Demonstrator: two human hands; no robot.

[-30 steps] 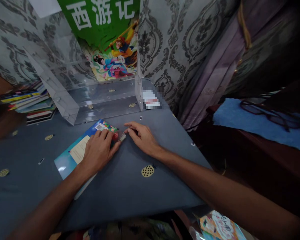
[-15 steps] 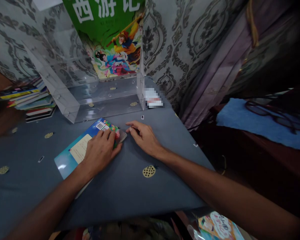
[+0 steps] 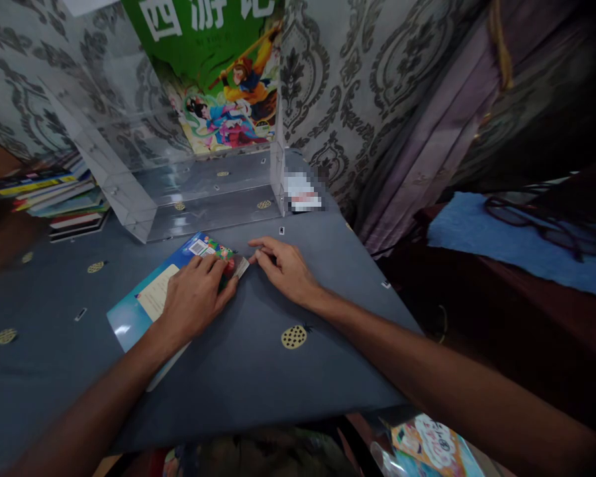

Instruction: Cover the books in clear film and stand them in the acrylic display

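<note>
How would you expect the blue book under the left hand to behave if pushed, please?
The book would probably slide rather than roll, since it lies flat on the tablecloth. Its glossy cover may feel slippery, judging by the glare.

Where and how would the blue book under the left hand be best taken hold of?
Probably by its corner nearest the right hand, in a pinch from the right. The blue book lies flat, so its rim offers the likeliest grip; that corner sticks out past the left hand, which rests on top.

Dim, white glare on book (image 3: 153,293)
</note>
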